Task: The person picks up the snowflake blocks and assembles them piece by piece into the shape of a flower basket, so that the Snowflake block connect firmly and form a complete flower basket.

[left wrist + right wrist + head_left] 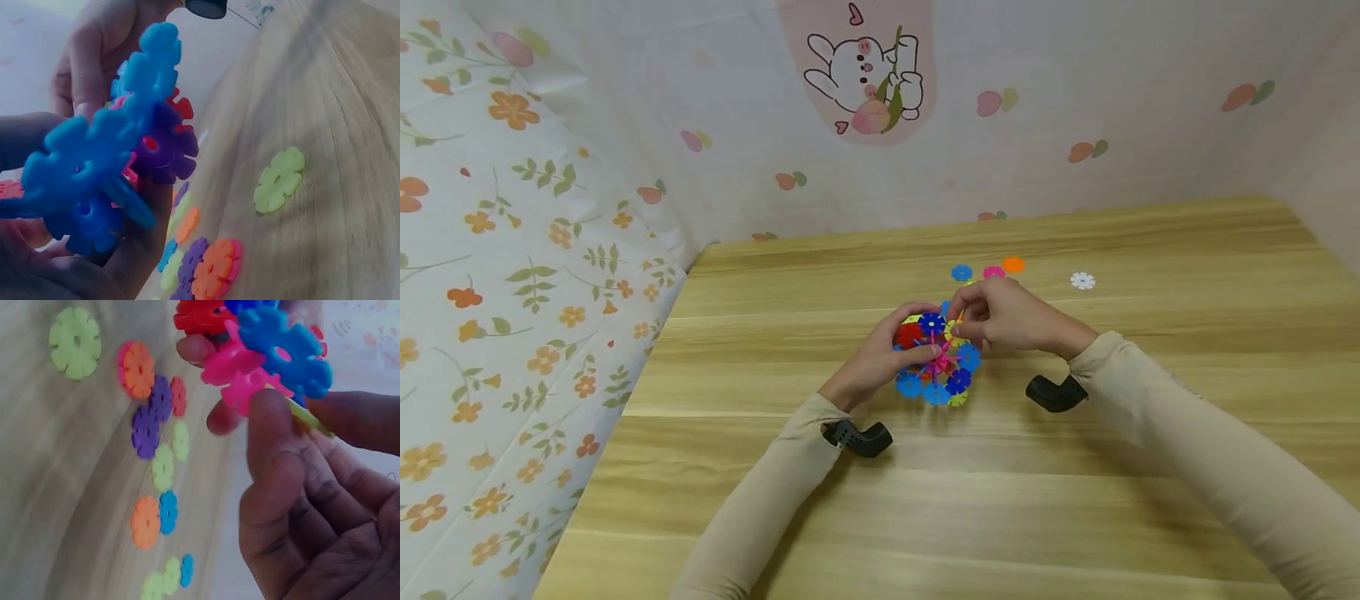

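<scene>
My left hand holds a round cluster of interlocking plastic snowflake discs, with its thumb laid across the pink middle. Blue, dark blue, red and yellow discs stick out around it. At the cluster's upper right, my right hand pinches a yellow snowflake disc between thumb and fingertips. In the right wrist view that disc is edge-on against a pink disc; whether it is slotted in, I cannot tell. A blue disc faces the left wrist camera, hiding part of the left palm.
Loose discs lie on the wooden table beyond my hands, among them a blue one, an orange one and a white one. A patterned cloth hangs behind and to the left. Black wrist mounts jut from the sleeves.
</scene>
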Demonstrator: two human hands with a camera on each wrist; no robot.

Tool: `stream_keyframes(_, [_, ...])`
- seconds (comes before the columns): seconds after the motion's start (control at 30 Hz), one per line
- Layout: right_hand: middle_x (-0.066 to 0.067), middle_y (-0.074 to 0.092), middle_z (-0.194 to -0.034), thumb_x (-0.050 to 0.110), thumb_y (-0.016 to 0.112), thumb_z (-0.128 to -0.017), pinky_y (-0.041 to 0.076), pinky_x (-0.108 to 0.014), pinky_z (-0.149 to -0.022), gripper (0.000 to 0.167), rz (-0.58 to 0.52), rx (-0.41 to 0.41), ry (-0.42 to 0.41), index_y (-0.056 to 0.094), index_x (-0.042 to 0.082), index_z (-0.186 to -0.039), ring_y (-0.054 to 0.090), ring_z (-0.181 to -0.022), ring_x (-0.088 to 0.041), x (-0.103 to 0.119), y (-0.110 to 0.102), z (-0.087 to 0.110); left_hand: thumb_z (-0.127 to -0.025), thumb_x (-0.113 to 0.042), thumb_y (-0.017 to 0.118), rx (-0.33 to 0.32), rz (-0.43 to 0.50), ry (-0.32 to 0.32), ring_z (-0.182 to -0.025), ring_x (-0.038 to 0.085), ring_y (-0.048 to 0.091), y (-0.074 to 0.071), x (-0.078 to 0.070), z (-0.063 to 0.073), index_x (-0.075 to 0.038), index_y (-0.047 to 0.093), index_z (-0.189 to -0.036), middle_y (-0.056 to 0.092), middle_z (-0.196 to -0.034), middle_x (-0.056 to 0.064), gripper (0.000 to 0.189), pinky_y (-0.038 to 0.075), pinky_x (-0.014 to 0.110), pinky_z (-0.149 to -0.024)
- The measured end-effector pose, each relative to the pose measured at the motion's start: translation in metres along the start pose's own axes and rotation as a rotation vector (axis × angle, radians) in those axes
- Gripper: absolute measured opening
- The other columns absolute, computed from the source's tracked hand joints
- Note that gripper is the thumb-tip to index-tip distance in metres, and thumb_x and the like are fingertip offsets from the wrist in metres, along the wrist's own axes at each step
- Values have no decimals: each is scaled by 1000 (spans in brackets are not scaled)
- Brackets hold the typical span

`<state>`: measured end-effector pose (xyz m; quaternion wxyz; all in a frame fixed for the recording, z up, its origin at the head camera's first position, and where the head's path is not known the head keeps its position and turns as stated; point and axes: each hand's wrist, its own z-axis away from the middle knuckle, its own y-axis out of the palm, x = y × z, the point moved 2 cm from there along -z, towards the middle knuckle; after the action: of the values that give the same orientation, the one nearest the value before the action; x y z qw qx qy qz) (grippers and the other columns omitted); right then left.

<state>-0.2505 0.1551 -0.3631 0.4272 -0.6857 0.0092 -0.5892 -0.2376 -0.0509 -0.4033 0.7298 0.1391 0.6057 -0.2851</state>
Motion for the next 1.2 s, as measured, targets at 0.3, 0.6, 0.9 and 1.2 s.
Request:
stream_keyframes(0.3, [-6,69,-71,3,67,-92,55,-27,-60,9,12,-92,10,68,0,-101,67,-60,-24,2,-1,7,-102,-30,56,-24,-6,12,-119,24,60,-1,-3,3,-29,44,-146,54,-141,6,45,49,43,-106])
stream_keyframes(0.6, [-12,70,-82,6,67,-92,50,-22,-60,11,13,-359,52,68,0,-102,64,-65,-13,3,-10,23,-106,-45,24,-40,265,-1,-137,43,49,5,3,2,-10,28,-152,42,-152,24,58,44,54,-113])
stream_keyframes(0.9, [-15,70,-72,-2,64,-87,48,-17,-57,11,297,-815,-249,70,-6,-95,63,-58,-20,21,-15,25,-104,-61,21,24,584,-19,-130,50,52,9,-8,3,-13,20,-151,45,-148,35,67,48,52,-107])
stream_keyframes(1.2, [-17,72,-80,-3,75,-77,59,-37,-55,18,677,-846,-646,70,-6,-94,69,-63,-27,30,25,37,-107,-52,26,43,818,8,-135,34,54,16,-20,2,-9,45,-142,52,-143,15,59,47,38,-111])
